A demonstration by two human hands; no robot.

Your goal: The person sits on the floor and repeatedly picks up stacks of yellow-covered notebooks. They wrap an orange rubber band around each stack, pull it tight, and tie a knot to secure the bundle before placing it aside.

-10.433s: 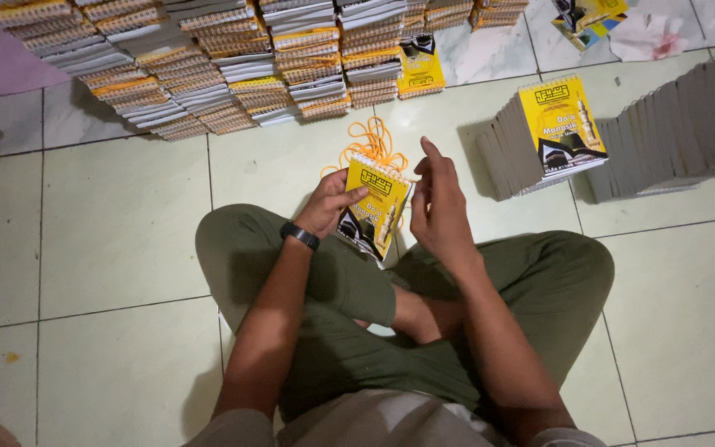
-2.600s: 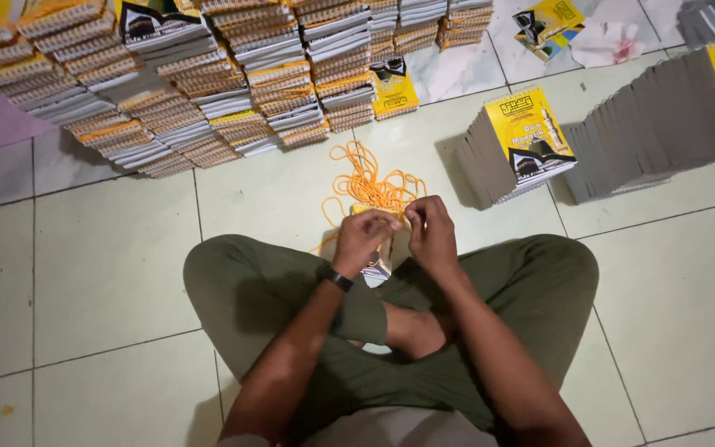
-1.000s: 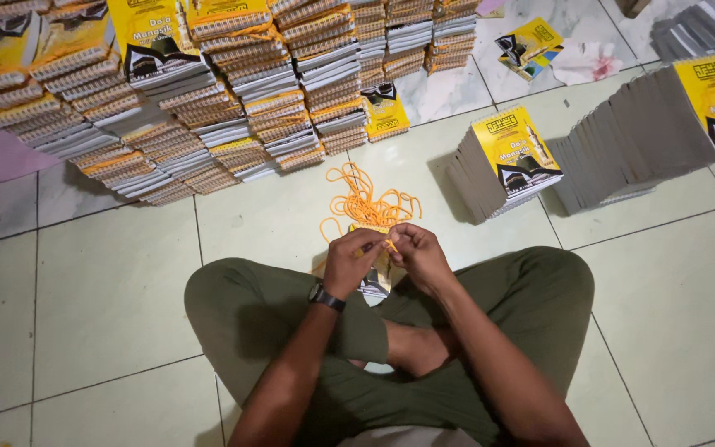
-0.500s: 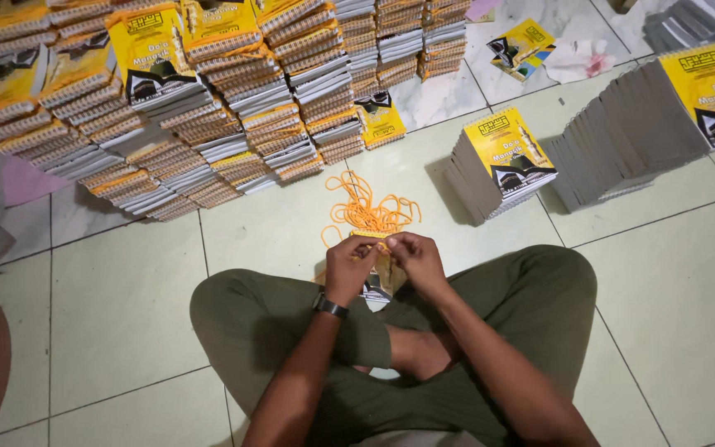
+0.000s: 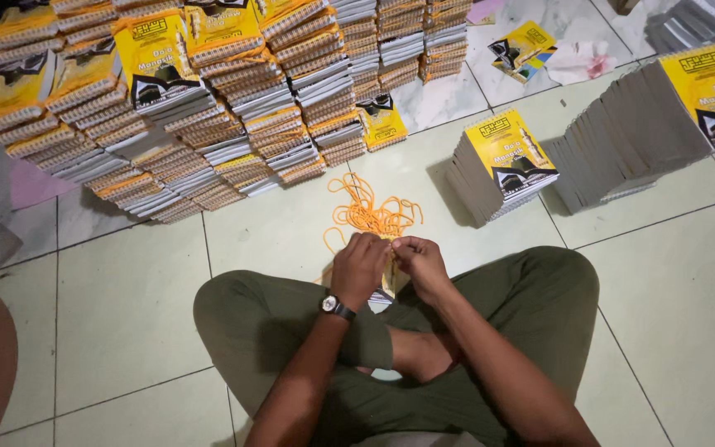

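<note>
Orange cord (image 5: pixel 372 217) between pinched fingers (image 5: pixel 397 246)

Tiled floor (image 5: pixel 126 281) under booklet stacks (image 5: pixel 208 108)

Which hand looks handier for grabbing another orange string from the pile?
Probably the right hand: it sits nearer the orange strings, while the left hand grips the booklet.

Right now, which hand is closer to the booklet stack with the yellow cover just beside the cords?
Right. The right hand is on the side of that booklet stack, below and left of it. The left hand sits farther left, under the orange cords.
</note>
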